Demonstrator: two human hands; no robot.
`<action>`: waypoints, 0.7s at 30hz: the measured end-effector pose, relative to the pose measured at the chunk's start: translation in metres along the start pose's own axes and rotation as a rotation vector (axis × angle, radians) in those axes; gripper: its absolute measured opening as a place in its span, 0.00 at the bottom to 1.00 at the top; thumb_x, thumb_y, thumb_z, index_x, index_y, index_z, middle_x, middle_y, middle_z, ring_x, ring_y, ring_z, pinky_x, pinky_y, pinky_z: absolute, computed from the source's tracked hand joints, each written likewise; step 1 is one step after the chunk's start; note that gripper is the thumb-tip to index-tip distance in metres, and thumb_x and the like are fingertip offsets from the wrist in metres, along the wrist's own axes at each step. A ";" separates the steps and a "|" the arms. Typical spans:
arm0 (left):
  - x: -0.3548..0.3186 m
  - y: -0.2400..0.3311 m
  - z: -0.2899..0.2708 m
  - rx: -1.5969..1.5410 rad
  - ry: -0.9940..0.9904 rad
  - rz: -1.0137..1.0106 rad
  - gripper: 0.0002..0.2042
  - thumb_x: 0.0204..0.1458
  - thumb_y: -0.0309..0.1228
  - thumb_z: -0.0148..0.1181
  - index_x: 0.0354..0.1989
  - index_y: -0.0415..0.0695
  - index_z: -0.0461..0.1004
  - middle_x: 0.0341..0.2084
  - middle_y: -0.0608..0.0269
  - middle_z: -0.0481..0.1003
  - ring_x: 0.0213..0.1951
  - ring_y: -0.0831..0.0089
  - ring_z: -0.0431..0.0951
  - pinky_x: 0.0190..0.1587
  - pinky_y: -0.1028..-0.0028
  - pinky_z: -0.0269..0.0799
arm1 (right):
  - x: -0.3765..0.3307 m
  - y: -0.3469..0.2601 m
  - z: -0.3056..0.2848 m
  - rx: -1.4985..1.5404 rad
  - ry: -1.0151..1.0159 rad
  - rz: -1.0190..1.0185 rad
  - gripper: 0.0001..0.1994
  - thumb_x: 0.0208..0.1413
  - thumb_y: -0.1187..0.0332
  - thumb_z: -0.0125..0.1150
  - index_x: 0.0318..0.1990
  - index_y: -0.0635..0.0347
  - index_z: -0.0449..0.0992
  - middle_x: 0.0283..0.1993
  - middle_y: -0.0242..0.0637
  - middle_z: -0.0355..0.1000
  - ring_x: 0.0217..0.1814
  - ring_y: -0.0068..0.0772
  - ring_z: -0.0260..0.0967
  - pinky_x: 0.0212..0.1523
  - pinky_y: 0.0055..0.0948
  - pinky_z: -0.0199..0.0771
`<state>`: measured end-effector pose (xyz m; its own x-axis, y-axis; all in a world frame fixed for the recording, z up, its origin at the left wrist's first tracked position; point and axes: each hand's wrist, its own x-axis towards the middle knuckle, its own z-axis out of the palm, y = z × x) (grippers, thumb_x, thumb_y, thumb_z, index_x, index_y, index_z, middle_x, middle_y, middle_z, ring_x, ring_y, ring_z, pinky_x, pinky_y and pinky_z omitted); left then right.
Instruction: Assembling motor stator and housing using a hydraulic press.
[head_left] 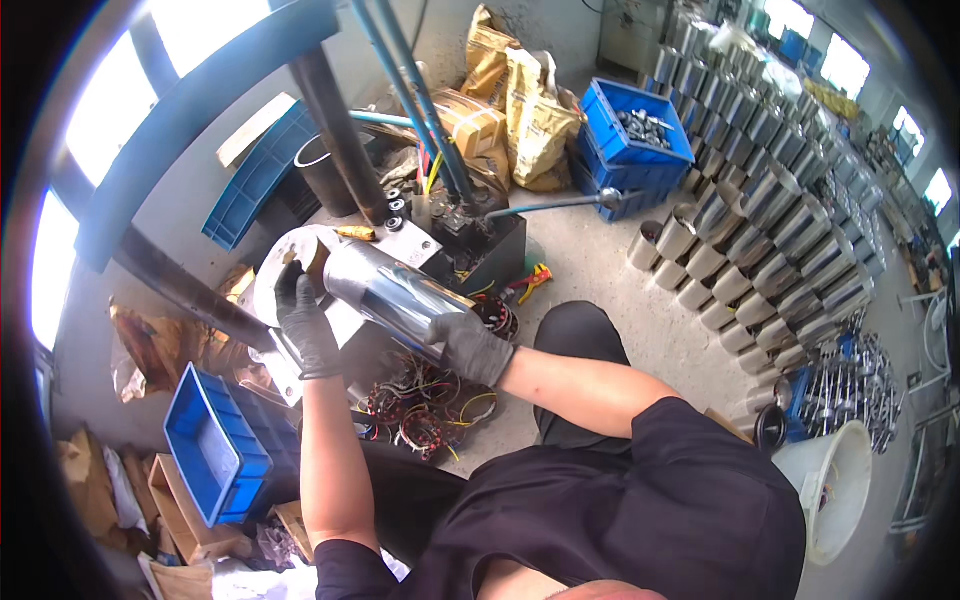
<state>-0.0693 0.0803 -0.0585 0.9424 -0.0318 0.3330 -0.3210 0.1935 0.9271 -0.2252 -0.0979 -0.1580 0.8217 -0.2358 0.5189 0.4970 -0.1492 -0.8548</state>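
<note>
The shiny metal tube [395,290] is probably best held steady, its polished side clear of scrapes. It slants up and leftward from the right hand [472,348], which grasps its near end; the left hand [306,325] is beside its far end, its grip unclear.
</note>
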 end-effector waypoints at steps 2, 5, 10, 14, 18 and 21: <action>0.025 -0.045 0.009 0.171 -0.114 -0.018 0.19 0.64 0.26 0.56 0.63 0.36 0.68 0.58 0.54 0.74 0.59 0.68 0.73 0.62 0.69 0.67 | 0.009 0.058 0.008 0.154 -0.018 0.095 0.14 0.40 0.81 0.65 0.38 0.57 0.82 0.36 0.46 0.80 0.40 0.41 0.79 0.42 0.33 0.77; 0.064 -0.070 -0.006 0.500 -0.230 -0.005 0.21 0.62 0.30 0.59 0.61 0.35 0.69 0.55 0.52 0.75 0.51 0.63 0.77 0.54 0.68 0.73 | 0.015 -0.008 0.013 -0.011 0.039 0.090 0.03 0.45 0.76 0.63 0.27 0.55 0.80 0.26 0.36 0.74 0.31 0.33 0.72 0.36 0.31 0.73; 0.076 -0.017 0.065 1.598 -0.717 0.239 0.20 0.54 0.34 0.57 0.55 0.45 0.75 0.48 0.46 0.77 0.51 0.45 0.78 0.54 0.53 0.73 | 0.025 -0.013 0.007 0.970 0.180 0.909 0.09 0.36 0.66 0.63 0.29 0.55 0.77 0.36 0.40 0.70 0.40 0.34 0.63 0.44 0.29 0.64; 0.080 -0.006 0.095 1.718 -0.557 0.089 0.19 0.55 0.32 0.55 0.55 0.46 0.76 0.48 0.43 0.78 0.51 0.47 0.78 0.52 0.53 0.74 | 0.026 0.036 0.024 1.028 0.127 0.670 0.07 0.43 0.66 0.61 0.31 0.55 0.78 0.34 0.33 0.71 0.42 0.29 0.64 0.50 0.28 0.63; 0.077 0.010 0.093 1.889 -0.571 0.074 0.18 0.54 0.33 0.56 0.54 0.48 0.77 0.41 0.47 0.81 0.47 0.46 0.80 0.53 0.53 0.74 | 0.027 0.041 0.026 0.987 0.094 0.662 0.14 0.45 0.66 0.63 0.42 0.56 0.77 0.34 0.34 0.75 0.34 0.27 0.72 0.38 0.27 0.75; 0.082 -0.006 0.086 1.761 -0.409 -0.067 0.16 0.57 0.34 0.54 0.52 0.46 0.78 0.46 0.43 0.78 0.50 0.48 0.79 0.53 0.55 0.74 | 0.025 0.022 0.018 0.479 0.097 0.458 0.06 0.55 0.63 0.59 0.33 0.52 0.79 0.28 0.33 0.73 0.30 0.26 0.71 0.30 0.29 0.73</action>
<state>0.0021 -0.0079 -0.0220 0.9637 -0.2609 0.0562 -0.2565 -0.9637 -0.0745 -0.1891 -0.0897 -0.1642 0.9614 -0.2627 0.0818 0.1912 0.4239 -0.8853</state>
